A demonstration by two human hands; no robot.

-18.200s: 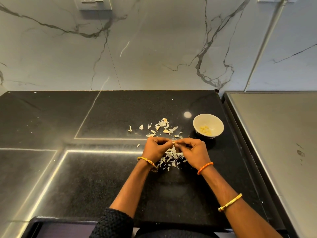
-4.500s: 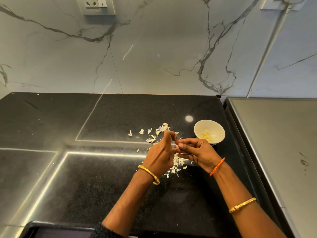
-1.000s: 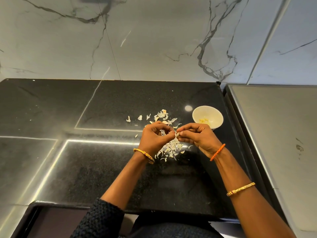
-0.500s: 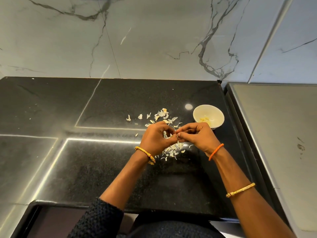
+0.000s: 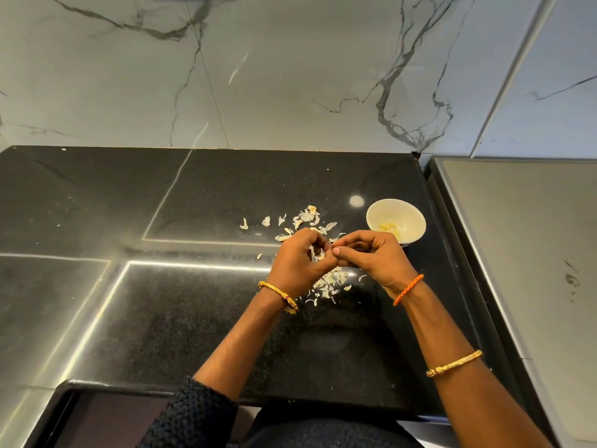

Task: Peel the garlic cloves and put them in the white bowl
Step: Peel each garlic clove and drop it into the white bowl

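Garlic cloves (image 5: 390, 227) (roughly three) in one white bowl (image 5: 416, 221), two hands (image 5: 332, 253) beside.

No legible text, label, brand, number or sign anywhere in the head view.
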